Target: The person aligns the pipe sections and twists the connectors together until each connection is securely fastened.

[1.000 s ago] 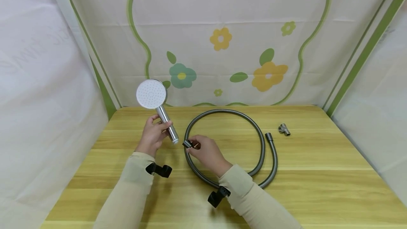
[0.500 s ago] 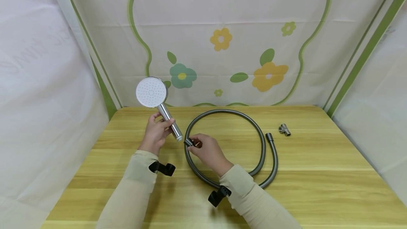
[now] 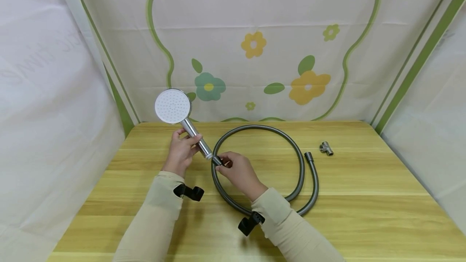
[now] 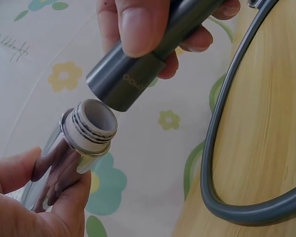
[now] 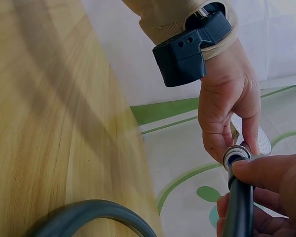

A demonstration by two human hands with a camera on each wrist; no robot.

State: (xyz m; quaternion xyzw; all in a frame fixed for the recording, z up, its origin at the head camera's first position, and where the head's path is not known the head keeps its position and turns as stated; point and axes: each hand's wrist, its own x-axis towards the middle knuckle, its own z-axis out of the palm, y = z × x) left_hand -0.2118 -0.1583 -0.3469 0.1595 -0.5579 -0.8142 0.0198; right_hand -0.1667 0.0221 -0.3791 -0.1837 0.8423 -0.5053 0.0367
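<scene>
My left hand [image 3: 182, 153] grips the chrome handle of a hand shower head [image 3: 172, 106], its round white spray face turned toward me. The handle's white threaded end [image 4: 94, 121] points down and right. Between thumb and fingers, my right hand [image 3: 238, 173] pinches a dark grey connector [image 4: 126, 79] at one end of a shower hose [image 3: 301, 165]. In the left wrist view the connector's mouth sits right by the threaded end, tilted to it. The rest of the hose lies in a loop on the wooden table.
The hose's other end [image 3: 308, 156] lies on the table to the right of the loop. Farther right is a small metal tee fitting [image 3: 326, 148]. A white cloth with printed flowers [image 3: 253, 45] hangs behind the table, and plain white cloth flanks both sides.
My left hand has moved right with the shower head, bringing its threaded end up to the hose connector. My right hand has tilted the connector slightly and shifted a little right.
</scene>
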